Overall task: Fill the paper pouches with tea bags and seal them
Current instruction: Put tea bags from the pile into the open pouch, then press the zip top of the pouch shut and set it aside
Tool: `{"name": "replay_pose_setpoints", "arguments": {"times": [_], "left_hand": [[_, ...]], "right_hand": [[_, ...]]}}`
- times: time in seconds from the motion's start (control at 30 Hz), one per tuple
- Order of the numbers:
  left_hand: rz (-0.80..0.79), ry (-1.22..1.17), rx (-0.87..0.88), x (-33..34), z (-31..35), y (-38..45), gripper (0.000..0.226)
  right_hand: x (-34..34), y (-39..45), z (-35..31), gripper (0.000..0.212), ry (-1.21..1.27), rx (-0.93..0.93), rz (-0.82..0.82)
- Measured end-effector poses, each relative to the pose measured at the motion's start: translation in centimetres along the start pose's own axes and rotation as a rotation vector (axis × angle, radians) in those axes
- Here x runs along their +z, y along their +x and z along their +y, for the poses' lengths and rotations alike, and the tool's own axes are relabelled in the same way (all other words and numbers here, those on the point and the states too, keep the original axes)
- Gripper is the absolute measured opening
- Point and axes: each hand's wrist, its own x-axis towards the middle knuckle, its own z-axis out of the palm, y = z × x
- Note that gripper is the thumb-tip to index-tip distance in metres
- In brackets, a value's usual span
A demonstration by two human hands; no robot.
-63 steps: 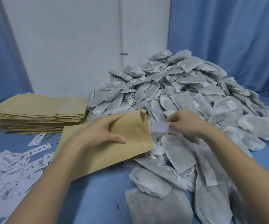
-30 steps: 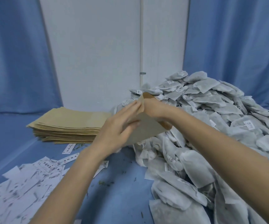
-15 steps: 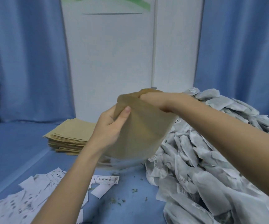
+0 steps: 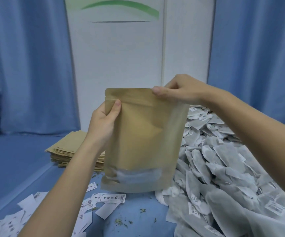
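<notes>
Head view: only the one camera here, looking down past both forearms.
Left hand (image 4: 104, 120): raised to the pouch's upper left edge, thumb flat on the front just under the zip line, fingers tucked behind, so it pinches that side.
Right hand (image 4: 177, 89): up at the top right corner, thumb on the front of the rim, fingers curled over the back, gripping the top edge.
Paper pouch (image 4: 141, 139): held upright in the air between the two hands, its bottom above the blue table (image 4: 18, 159); a clear window low on the front shows something pale inside.
Tea bags (image 4: 224, 161): a grey-white heap on the table, right of the pouch and partly behind it.
Pouch stack (image 4: 64, 149): flat brown pouches piled at the back left, behind the left forearm.
Paper labels (image 4: 111, 198): loose printed slips scattered on the table, lower left and under the pouch.
Since half a second ago: the pouch has swung from tilted and bulging to upright and flat-faced, and the right hand has shifted from the middle of the rim to the right corner.
Since two seconds ago: the pouch lay low on the table, with the right hand over at the heap.
</notes>
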Motion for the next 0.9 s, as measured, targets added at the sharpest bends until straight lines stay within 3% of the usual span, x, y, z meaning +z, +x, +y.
{"name": "replay_pose_setpoints", "arguments": {"times": [0.13,0.37,0.5,0.6,0.7,0.8,0.9], "left_hand": [[-0.036,-0.083,-0.032,0.5,1.5,1.4,0.017],[-0.132,-0.163,-0.172,1.2,1.6,1.5,0.019],[-0.126,-0.213,-0.242,0.8,0.0,0.8,0.020],[-0.079,-0.213,-0.301,0.7,-1.7,0.0,0.017],[-0.005,-0.187,-0.327,0.6,-3.0,-0.7,0.017],[0.079,-0.178,-0.307,0.5,-3.6,-1.0,0.017],[0.103,-0.077,-0.256,0.5,-3.5,-1.1,0.021]], "right_hand": [[-1.6,-0.1,0.4,0.064,-0.065,-0.082,0.101],[-1.6,0.5,2.4,0.068,-0.202,-0.055,0.199],[0.2,0.3,4.0,0.058,-0.196,-0.020,0.204],[1.9,0.3,4.8,0.059,-0.230,-0.019,0.167],[3.2,0.5,4.4,0.043,-0.318,0.013,0.070],[3.8,1.2,3.1,0.024,-0.210,0.096,-0.025],[4.8,2.5,0.9,0.028,-0.107,0.083,-0.081]]}}
